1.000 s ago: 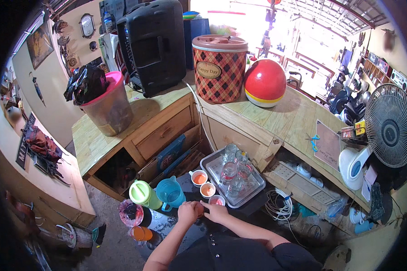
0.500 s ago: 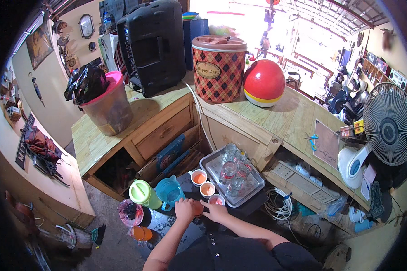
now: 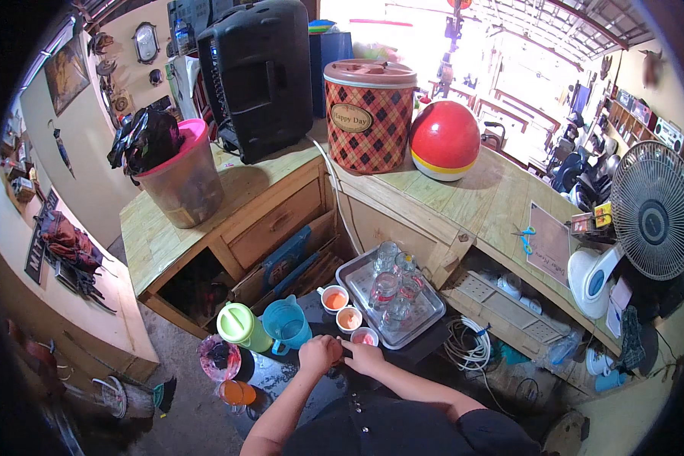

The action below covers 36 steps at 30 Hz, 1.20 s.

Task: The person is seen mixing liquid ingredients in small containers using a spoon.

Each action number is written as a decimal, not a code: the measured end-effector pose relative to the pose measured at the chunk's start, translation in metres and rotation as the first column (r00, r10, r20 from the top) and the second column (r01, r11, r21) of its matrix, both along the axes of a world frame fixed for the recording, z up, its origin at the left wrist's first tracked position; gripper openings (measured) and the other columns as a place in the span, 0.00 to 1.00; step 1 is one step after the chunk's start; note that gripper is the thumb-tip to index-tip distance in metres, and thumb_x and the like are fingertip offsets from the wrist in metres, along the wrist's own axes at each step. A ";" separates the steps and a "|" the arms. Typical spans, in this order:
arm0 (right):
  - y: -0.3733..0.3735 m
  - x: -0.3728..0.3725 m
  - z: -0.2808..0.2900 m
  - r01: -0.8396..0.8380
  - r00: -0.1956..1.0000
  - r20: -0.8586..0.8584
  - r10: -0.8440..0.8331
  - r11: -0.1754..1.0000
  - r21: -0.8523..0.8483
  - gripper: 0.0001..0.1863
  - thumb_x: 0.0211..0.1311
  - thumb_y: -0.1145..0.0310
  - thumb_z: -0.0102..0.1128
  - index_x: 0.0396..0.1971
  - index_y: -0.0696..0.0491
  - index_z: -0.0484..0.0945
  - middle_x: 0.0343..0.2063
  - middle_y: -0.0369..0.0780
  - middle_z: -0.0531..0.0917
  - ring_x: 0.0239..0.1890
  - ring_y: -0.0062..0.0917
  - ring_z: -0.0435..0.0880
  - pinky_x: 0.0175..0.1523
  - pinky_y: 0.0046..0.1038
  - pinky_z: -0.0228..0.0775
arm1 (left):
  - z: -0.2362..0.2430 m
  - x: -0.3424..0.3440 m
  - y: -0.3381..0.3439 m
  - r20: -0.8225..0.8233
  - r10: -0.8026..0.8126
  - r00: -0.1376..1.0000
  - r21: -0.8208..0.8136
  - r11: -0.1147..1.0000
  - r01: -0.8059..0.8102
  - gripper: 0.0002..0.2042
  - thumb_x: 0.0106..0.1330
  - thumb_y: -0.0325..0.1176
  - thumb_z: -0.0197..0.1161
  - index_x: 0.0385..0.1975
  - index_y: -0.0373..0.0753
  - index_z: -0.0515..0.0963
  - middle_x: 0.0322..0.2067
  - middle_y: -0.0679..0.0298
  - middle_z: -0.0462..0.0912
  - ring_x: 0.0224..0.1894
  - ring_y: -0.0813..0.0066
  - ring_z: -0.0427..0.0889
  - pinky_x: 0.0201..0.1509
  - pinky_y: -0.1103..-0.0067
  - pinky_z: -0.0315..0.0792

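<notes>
My left hand (image 3: 315,353) is closed around a small reddish-orange round thing (image 3: 334,352), largely hidden, over the dark low table (image 3: 311,399). My right hand (image 3: 365,357) grips it from the right with bent fingers. Just beyond my hands stand three white cups (image 3: 349,319) with orange and pinkish contents, a blue jug (image 3: 287,323) and a green lidded pitcher (image 3: 238,325). A metal tray (image 3: 425,311) of glass mugs (image 3: 395,311) lies to their right. At the left are a pink-stained container (image 3: 219,357) and an orange-filled vessel (image 3: 235,393).
A wooden counter (image 3: 509,190) wraps behind, bearing a pink-rimmed bin (image 3: 178,190), black speaker (image 3: 262,83), plaid cooler (image 3: 368,121), red ball-shaped container (image 3: 443,134), blue scissors (image 3: 526,239) and a fan (image 3: 653,209). A coiled white hose (image 3: 467,346) lies under it at the right.
My hands have shifted only very slightly, staying together on the reddish-orange thing. Nothing else has visibly moved.
</notes>
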State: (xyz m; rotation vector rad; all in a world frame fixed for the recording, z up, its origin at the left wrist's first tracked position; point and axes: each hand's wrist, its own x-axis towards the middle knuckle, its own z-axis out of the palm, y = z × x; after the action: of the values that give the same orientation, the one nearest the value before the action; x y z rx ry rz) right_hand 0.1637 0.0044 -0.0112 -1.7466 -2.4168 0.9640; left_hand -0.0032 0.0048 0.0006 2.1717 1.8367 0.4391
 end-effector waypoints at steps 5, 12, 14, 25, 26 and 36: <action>-0.001 0.000 0.011 0.005 1.000 0.001 -0.005 1.000 -0.014 0.33 0.57 0.55 0.57 0.64 0.35 0.60 0.36 0.46 0.82 0.37 0.39 0.82 0.39 0.40 0.74 | 0.012 0.003 -0.002 -0.255 0.006 0.967 0.045 0.999 0.005 0.20 0.41 0.49 0.73 0.31 0.43 0.79 0.29 0.64 0.81 0.31 0.63 0.82 0.32 0.68 0.75; 0.001 0.002 0.001 0.017 1.000 -0.002 -0.017 1.000 -0.004 0.32 0.56 0.55 0.58 0.63 0.36 0.62 0.36 0.46 0.82 0.37 0.40 0.82 0.39 0.41 0.74 | 0.011 0.008 0.008 -0.110 0.005 0.994 0.020 1.000 -0.003 0.14 0.51 0.48 0.66 0.24 0.43 0.79 0.28 0.63 0.83 0.30 0.63 0.83 0.31 0.68 0.75; 0.000 0.002 0.002 0.024 1.000 -0.011 -0.024 1.000 0.009 0.32 0.56 0.55 0.58 0.62 0.36 0.62 0.36 0.46 0.82 0.37 0.40 0.83 0.39 0.42 0.74 | 0.015 0.011 0.007 -0.190 -0.003 0.982 0.080 0.997 0.019 0.14 0.53 0.48 0.64 0.23 0.43 0.79 0.28 0.63 0.83 0.30 0.62 0.84 0.31 0.68 0.75; -0.001 0.000 0.009 0.011 1.000 0.000 -0.011 1.000 -0.019 0.32 0.57 0.53 0.57 0.63 0.34 0.61 0.39 0.45 0.82 0.38 0.40 0.82 0.40 0.41 0.74 | 0.012 0.008 -0.002 -0.164 0.042 0.986 -0.088 0.994 -0.057 0.13 0.51 0.47 0.66 0.27 0.44 0.80 0.29 0.63 0.82 0.31 0.62 0.83 0.32 0.68 0.75; -0.002 0.000 0.008 0.009 1.000 -0.001 -0.009 1.000 -0.018 0.32 0.57 0.53 0.57 0.63 0.34 0.61 0.39 0.45 0.82 0.38 0.40 0.82 0.40 0.41 0.74 | 0.009 0.007 -0.003 -0.165 0.045 0.985 -0.088 0.994 -0.060 0.13 0.51 0.47 0.66 0.27 0.44 0.80 0.29 0.63 0.82 0.31 0.62 0.83 0.32 0.68 0.75; -0.002 0.000 0.010 0.004 1.000 -0.004 -0.004 1.000 -0.011 0.34 0.57 0.53 0.56 0.65 0.32 0.58 0.33 0.48 0.82 0.35 0.40 0.83 0.37 0.41 0.74 | 0.007 0.010 -0.009 -0.094 0.017 0.995 0.022 1.000 -0.015 0.10 0.58 0.43 0.59 0.27 0.44 0.79 0.25 0.62 0.80 0.28 0.60 0.82 0.29 0.66 0.74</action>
State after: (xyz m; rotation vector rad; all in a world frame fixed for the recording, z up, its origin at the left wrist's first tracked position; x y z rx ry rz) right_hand 0.1634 0.0023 -0.0014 -1.7505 -2.4088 0.9822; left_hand 0.0066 -0.0042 0.0072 2.2285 1.9074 0.3668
